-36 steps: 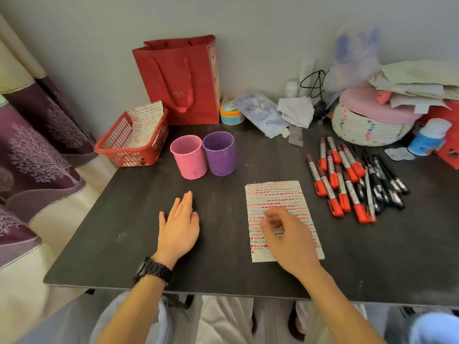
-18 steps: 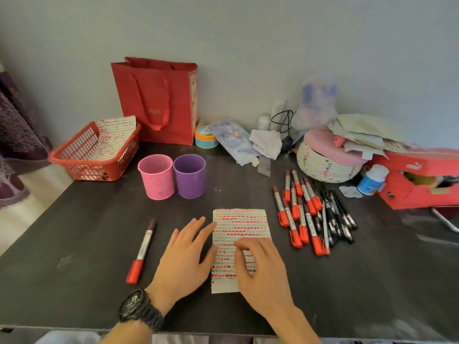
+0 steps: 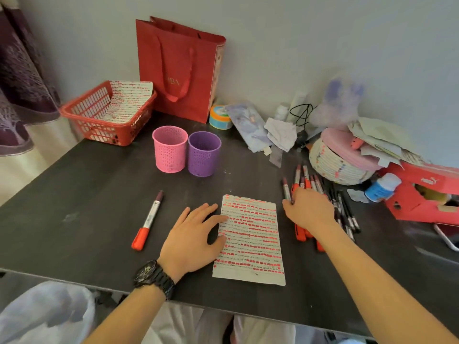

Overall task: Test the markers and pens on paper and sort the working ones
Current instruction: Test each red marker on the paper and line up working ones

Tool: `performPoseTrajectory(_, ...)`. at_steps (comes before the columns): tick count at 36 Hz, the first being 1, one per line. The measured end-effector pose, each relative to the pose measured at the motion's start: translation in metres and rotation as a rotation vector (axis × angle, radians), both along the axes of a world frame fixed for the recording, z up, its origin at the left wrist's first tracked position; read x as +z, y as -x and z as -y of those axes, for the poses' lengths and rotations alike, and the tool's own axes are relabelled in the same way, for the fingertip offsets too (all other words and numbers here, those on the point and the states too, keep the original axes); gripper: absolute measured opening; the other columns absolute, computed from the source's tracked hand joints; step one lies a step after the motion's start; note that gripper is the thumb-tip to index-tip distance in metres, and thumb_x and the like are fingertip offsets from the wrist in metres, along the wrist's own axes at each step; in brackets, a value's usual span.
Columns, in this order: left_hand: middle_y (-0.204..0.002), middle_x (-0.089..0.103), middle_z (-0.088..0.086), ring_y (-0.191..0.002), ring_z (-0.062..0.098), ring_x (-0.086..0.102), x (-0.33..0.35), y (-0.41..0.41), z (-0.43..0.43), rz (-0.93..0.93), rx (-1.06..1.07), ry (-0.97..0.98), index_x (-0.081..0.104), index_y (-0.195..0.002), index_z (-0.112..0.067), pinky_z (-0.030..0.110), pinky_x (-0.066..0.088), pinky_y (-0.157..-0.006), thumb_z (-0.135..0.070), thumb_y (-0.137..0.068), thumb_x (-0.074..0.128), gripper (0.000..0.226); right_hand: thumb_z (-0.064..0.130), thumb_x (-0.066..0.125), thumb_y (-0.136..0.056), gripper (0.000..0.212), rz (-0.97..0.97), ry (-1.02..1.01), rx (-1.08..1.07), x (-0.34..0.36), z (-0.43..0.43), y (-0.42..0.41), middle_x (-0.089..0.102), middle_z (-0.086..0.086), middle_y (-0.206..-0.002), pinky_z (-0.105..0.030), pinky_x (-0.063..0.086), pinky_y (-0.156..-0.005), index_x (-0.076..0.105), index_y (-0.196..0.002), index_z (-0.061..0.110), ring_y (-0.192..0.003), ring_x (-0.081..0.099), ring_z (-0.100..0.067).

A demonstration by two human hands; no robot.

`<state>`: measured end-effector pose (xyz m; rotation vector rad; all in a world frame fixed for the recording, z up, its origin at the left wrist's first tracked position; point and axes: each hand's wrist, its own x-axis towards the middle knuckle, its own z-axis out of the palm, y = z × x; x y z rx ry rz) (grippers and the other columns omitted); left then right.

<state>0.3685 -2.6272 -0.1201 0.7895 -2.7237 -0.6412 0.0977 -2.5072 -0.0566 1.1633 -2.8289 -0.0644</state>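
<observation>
Your right hand (image 3: 309, 211) lies palm down on the left side of the pile of markers and pens (image 3: 344, 212), fingers curled onto the barrels. From this angle you cannot tell whether they have closed on one or only rest there. The leftmost marker (image 3: 286, 188) runs out from under your fingertips (image 3: 289, 202) toward the wall. The whole pile lies that way: long axes pointing away from you, orange caps at the near end, dark tails at the far end. Judge your grasp across the barrel, then lift straight up so the neighbours do not roll. The paper (image 3: 250, 240) lies just beside that hand on its left, apart from the pile, so the carry is short and sideways. Your left hand (image 3: 193, 237) is flat and spread, with its fingertips (image 3: 223, 219) pressing the paper's left edge to hold it for the stroke. The sheet is crowded with red marks, and its near edge sits close to the front edge of the bench (image 3: 74, 194), so mind the overhang. Well to the left a lone marker (image 3: 149, 219) lies with its cap nearer you, closer to your left hand. Beyond the paper, bare bench leads to the pink cup (image 3: 170, 150) and the purple cup (image 3: 204, 155), which stand touching, likely your sorting places.
</observation>
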Motion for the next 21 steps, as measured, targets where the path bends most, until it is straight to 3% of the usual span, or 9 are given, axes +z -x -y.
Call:
performPoseTrajectory(9,-0.164,0.025,-0.017,-0.153,0.005,0.011,0.004,0.0,0.0,-0.003,-0.006,-0.017,0.043,-0.146,-0.046,0.033,-0.006,-0.122,-0.06,-0.094,0.048,0.054,0.04,0.059,-0.092,0.039,0.011,-0.092,-0.09,-0.001,0.022,-0.002,0.066,-0.014,-0.111,-0.033,0.042,-0.065,0.065,-0.113,0.008,-0.1,0.066,-0.033)
performPoseTrajectory(12,-0.164,0.025,-0.017,-0.153,0.005,0.011,0.003,0.0,0.0,0.003,-0.008,-0.01,0.043,-0.145,-0.047,0.033,-0.006,-0.121,-0.062,-0.093,0.048,0.054,0.04,0.059,-0.091,0.034,0.079,-0.024,-0.102,0.0,0.022,-0.003,0.069,-0.015,-0.101,-0.033,0.043,-0.065,0.064,-0.097,0.008,-0.095,0.066,-0.034)
performPoseTrajectory(14,-0.164,0.025,-0.017,-0.153,0.005,0.011,0.002,0.0,0.001,0.007,-0.013,-0.005,0.043,-0.145,-0.048,0.033,-0.006,-0.121,-0.064,-0.092,0.047,0.055,0.04,0.055,-0.091,0.035,0.171,0.136,-0.125,0.003,0.017,-0.006,0.07,-0.009,-0.077,-0.031,0.038,-0.058,0.059,-0.074,0.009,-0.082,0.066,-0.032)
performPoseTrajectory(16,-0.163,0.024,-0.018,-0.153,0.004,0.011,0.0,0.0,0.001,0.01,-0.013,-0.015,0.042,-0.145,-0.049,0.033,-0.007,-0.121,-0.067,-0.092,0.043,0.057,0.04,0.052,-0.091,0.04,0.332,0.344,-0.159,0.009,0.008,-0.017,0.065,-0.004,-0.059,-0.031,0.04,-0.055,0.059,-0.064,0.01,-0.069,0.065,-0.028)
performPoseTrajectory(19,-0.162,0.026,-0.02,-0.152,0.004,0.015,0.001,0.002,0.003,0.003,0.0,-0.032,0.039,-0.146,-0.051,0.033,-0.005,-0.12,-0.069,-0.092,0.041,0.057,0.033,0.055,-0.095,0.03,0.716,0.696,-0.196,0.015,-0.015,-0.048,0.073,0.001,-0.063,-0.036,0.059,-0.074,0.066,-0.077,0.011,-0.067,0.073,-0.017)
performPoseTrajectory(21,-0.159,0.031,-0.021,-0.148,0.003,0.025,0.003,0.001,0.002,-0.048,0.023,-0.058,0.04,-0.144,-0.05,0.035,0.003,-0.122,-0.07,-0.09,0.038,0.057,0.021,0.059,-0.097,0.016,0.947,0.922,-0.18,0.017,-0.035,-0.077,0.075,0.001,-0.072,-0.034,0.064,-0.073,0.067,-0.087,0.011,-0.073,0.075,-0.016)
